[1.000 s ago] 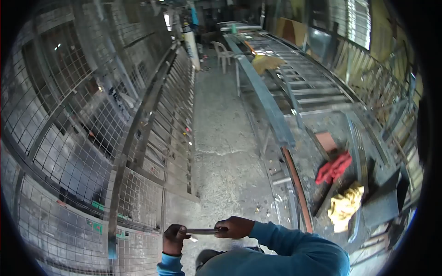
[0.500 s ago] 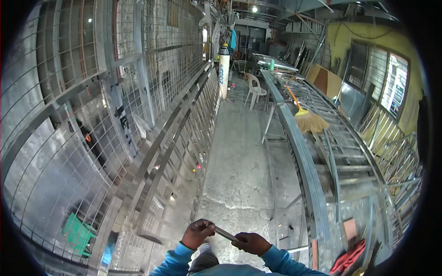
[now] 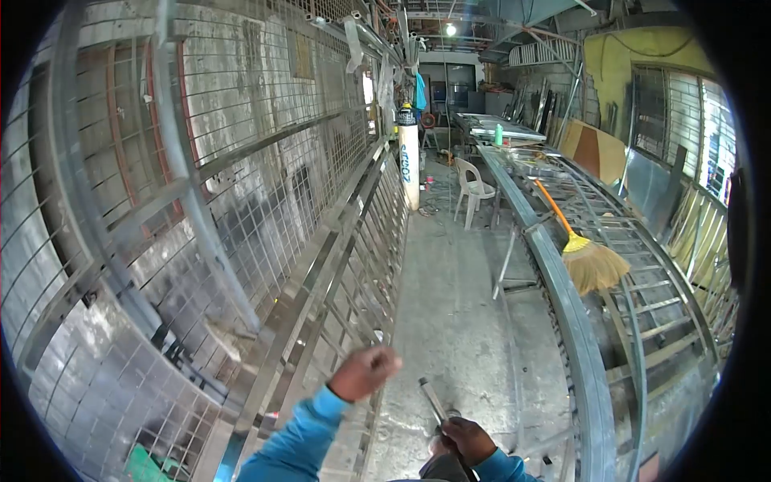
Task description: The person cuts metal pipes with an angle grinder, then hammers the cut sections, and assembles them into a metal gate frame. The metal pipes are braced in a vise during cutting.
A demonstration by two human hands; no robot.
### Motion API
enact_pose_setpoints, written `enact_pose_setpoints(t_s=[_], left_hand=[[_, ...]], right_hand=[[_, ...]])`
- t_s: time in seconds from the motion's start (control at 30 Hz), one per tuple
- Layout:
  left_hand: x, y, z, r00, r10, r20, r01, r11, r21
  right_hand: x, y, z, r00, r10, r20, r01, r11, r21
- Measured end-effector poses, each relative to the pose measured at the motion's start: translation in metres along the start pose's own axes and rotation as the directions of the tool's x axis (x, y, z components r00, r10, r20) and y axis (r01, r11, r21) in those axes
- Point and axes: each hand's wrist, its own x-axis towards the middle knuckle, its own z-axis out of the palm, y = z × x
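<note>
Bar (image 3: 432, 399), slim and straight, slants above mottled concrete floor (image 3: 458, 309).

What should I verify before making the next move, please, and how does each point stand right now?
1. Metal bar held: ok, the right hand grips it.
2. Left hand free: cannot tell; it is raised clear of the bar, but blur hides whether it holds anything small.
3. Hand protection: not ok, both hands are bare.
4. Broom out of the walkway: ok, it lies on the metal frame to the right.
5. Gas cylinder upright: ok.
6. Gas cylinder secured: cannot tell, no fastening is clear at this distance.
</note>
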Motion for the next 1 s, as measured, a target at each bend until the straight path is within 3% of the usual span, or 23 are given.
enact_pose_setpoints(t_s=[0.03,0.1,0.17,0.23,0.3,0.37,0.43,0.5,0.6,0.63,0.67,0.73,0.8,0.87,0.9,0.93,0.97,1.0], left_hand=[[0.041,-0.005,-0.012,0.990,0.120,-0.075,-0.126,0.988,-0.085],[0.120,0.037,-0.048,0.977,0.154,-0.144,-0.156,0.988,-0.001],[0.207,0.048,-0.068,0.914,0.263,-0.311,-0.284,0.959,-0.024],[0.296,0.075,-0.098,0.808,0.420,-0.414,-0.321,0.902,0.289],[0.379,0.108,-0.131,0.762,0.451,-0.465,-0.391,0.893,0.225],[0.447,0.143,-0.165,0.643,0.530,-0.552,-0.413,0.848,0.333],[0.499,0.171,-0.206,0.544,0.618,-0.568,-0.387,0.785,0.483],[0.542,0.194,-0.246,0.344,0.750,-0.564,-0.157,0.638,0.754],[0.595,0.216,-0.301,0.257,0.727,-0.637,-0.070,0.671,0.738],[0.610,0.220,-0.309,0.243,0.723,-0.647,-0.090,0.681,0.727],[0.622,0.224,-0.318,0.262,0.713,-0.651,-0.144,0.696,0.704],[0.644,0.221,-0.319,0.324,0.676,-0.661,-0.237,0.735,0.636],[0.674,0.209,-0.346,0.281,0.752,-0.597,-0.278,0.659,0.699],[0.675,0.211,-0.327,0.216,0.779,-0.589,-0.307,0.626,0.716],[0.679,0.208,-0.328,0.212,0.801,-0.561,-0.442,0.590,0.676],[0.684,0.204,-0.329,0.201,0.821,-0.534,-0.567,0.542,0.620],[0.682,0.200,-0.315,0.300,0.785,-0.542,-0.783,0.527,0.330],[0.681,0.195,-0.301,0.382,0.767,-0.515,-0.897,0.442,-0.006]], right_hand=[[0.025,0.001,-0.013,1.000,-0.004,0.004,0.003,0.992,0.123],[0.082,-0.007,-0.036,0.997,0.072,0.012,-0.070,0.891,0.448],[0.132,-0.037,-0.068,0.992,0.121,0.038,-0.122,0.834,0.538],[0.184,-0.066,-0.105,0.994,0.099,0.038,-0.101,0.784,0.613],[0.232,-0.083,-0.143,0.995,0.071,0.063,-0.095,0.724,0.683],[0.274,-0.111,-0.168,0.996,0.047,0.075,-0.087,0.676,0.731],[0.306,-0.139,-0.187,0.999,0.026,0.036,-0.044,0.682,0.730],[0.345,-0.154,-0.198,0.999,0.011,0.037,-0.035,0.635,0.772],[0.412,-0.149,-0.211,0.993,-0.006,0.120,-0.095,0.565,0.819],[0.424,-0.155,-0.209,0.999,-0.010,0.047,-0.030,0.638,0.769],[0.437,-0.161,-0.205,0.999,-0.016,-0.028,0.031,0.701,0.713],[0.459,-0.183,-0.209,0.999,-0.005,0.034,-0.022,0.678,0.735],[0.481,-0.207,-0.221,0.999,-0.010,0.051,-0.031,0.677,0.736],[0.501,-0.235,-0.230,0.999,-0.040,0.030,0.006,0.691,0.723],[0.511,-0.248,-0.235,0.999,-0.034,0.007,0.018,0.690,0.723],[0.521,-0.258,-0.238,1.000,-0.024,-0.018,0.029,0.689,0.724],[0.528,-0.266,-0.239,0.999,-0.009,-0.045,0.039,0.687,0.726],[0.531,-0.273,-0.241,0.998,0.000,-0.056,0.040,0.707,0.706]])
